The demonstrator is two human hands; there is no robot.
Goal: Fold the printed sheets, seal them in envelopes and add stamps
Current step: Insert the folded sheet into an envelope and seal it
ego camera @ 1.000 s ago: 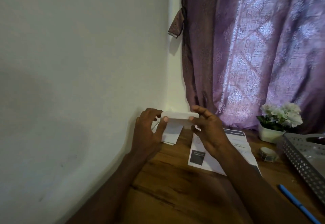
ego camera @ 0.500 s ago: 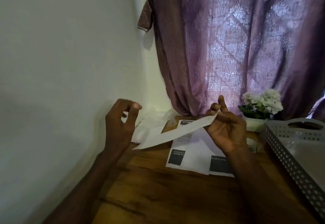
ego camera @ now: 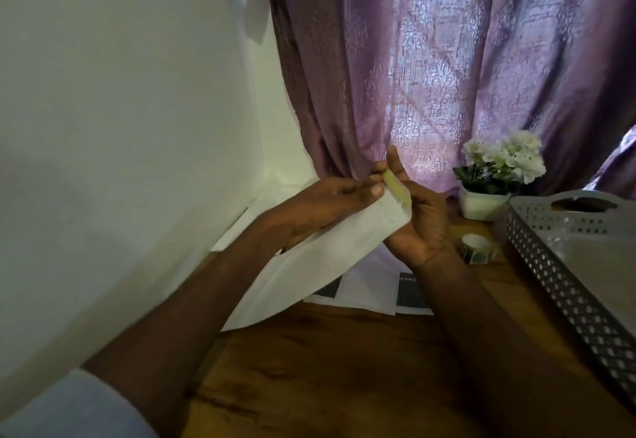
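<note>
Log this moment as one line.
step: sealing | held: envelope | left hand: pinching flap end | right hand: gripping same end | stamp roll: untouched

- You've got open wood desk (ego camera: 309,369) right in front of you, nothing on it.
- Right side's blocked by the grey perforated tray (ego camera: 557,286).
- Wall (ego camera: 120,162) hugs your left.
- Flower pot (ego camera: 481,202) and tape roll (ego camera: 476,248) crowd the back right.
</note>
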